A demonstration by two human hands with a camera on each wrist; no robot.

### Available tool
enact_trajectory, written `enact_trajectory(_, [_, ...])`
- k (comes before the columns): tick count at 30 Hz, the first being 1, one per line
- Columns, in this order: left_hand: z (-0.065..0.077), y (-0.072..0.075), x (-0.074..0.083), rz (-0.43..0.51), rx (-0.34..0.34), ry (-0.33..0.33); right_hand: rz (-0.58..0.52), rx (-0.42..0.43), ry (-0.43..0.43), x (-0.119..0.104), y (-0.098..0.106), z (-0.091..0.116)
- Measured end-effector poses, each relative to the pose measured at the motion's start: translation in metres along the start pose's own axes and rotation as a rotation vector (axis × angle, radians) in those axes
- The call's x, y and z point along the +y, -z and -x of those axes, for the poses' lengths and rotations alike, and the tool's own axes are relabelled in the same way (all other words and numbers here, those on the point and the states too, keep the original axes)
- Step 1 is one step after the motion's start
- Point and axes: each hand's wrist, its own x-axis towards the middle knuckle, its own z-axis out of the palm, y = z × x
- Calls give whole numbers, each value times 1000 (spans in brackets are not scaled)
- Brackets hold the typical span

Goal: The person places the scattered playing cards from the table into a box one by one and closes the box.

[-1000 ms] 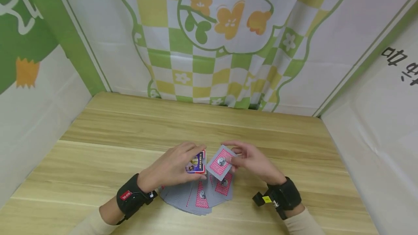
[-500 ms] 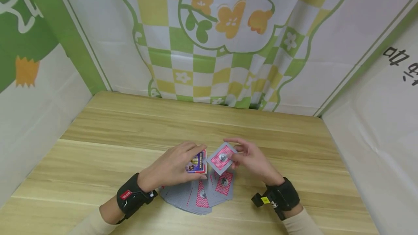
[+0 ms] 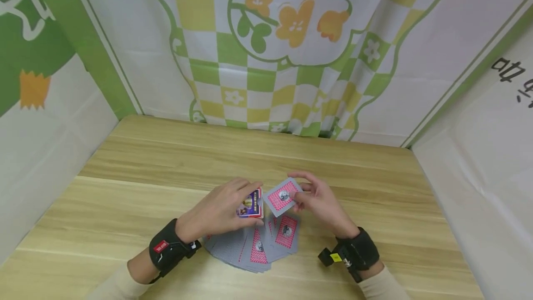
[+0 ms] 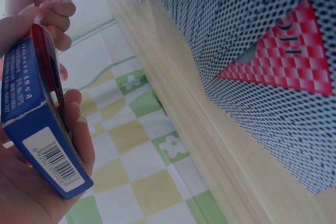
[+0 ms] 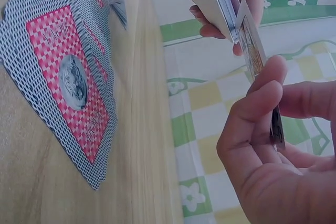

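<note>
Head view: gripping card box (image 3: 251, 203) in left hand (image 3: 214, 209), with thumb along box's near edge and fingers along its far edge, spread just to box width. Probably held by the edges to leave the notched end uncovered and facing right hand (image 3: 322, 200). Just right of box: pinching card (image 3: 281, 197) between thumb and fingers of right hand, with index finger stretched past the top corner. Back upward, tilted, above table (image 3: 166, 161); can't tell if one card or a thin packet, nor if touching box. Likely pinched on the side away from box to leave the leading end free of fingers.

Below box and on its near side: loose card spread (image 3: 226, 250), mostly backs up, perhaps fanned so as to make edges easy to catch. Partly hidden by left hand and box, so can't count. In left wrist view, barcode end of box toward the camera, opposite the notch. Left of box, black wrist strap (image 3: 166, 251); right of box, second strap (image 3: 360, 253). Well beyond box: checked curtain (image 3: 266, 80), out of the way. No obstacle visible between card and box.
</note>
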Motion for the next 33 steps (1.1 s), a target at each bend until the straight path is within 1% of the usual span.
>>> enact_trajectory(6, [0, -1, -1, 0, 16, 4, -27, -22, 34, -2, -1, 1])
enact_trajectory(9, [1, -2, -1, -4, 22, -12, -9, -13, 38, -3, -7, 2])
enact_trajectory(13, [2, -1, 1, -19, 28, -1, 1, 50, 44, -4, -25, 3])
enact_trajectory(15, [1, 0, 2, -28, 39, 12, -4, 86, 71, -3, -37, 5])
enact_trajectory(17, [1, 0, 2, -43, 48, 6, 39, 113, 107, -2, -48, 9])
enact_trajectory(19, [0, 0, 3, -51, 54, -15, 111, 104, 153, -1, -58, 14])
enact_trajectory(21, [-1, -1, 4, -60, 56, -36, 199, 68, 191, 1, -66, 18])
enact_trajectory(22, [-1, -1, 4, -61, 56, -41, 230, 37, 200, 1, -69, 20])
enact_trajectory(24, [-1, -2, 5, -64, 61, -37, 234, -49, 197, -1, -72, 22])
enact_trajectory(25, [0, -2, 5, -63, 64, -30, 209, -97, 176, -2, -73, 23])
enact_trajectory(27, [0, -2, 5, -67, 74, -24, 99, -205, 113, -6, -72, 24])
enact_trajectory(29, [0, -3, 4, -70, 80, -23, -10, -294, 42, -10, -70, 25])
enact_trajectory(30, [0, -3, 4, -76, 84, -25, -46, -332, 13, -12, -68, 26])
enact_trajectory(31, [0, -3, 4, -79, 83, -26, -58, -351, -14, -14, -66, 26])
enact_trajectory(33, [0, -2, 4, -82, 81, -28, -16, -346, -11, -17, -62, 25])
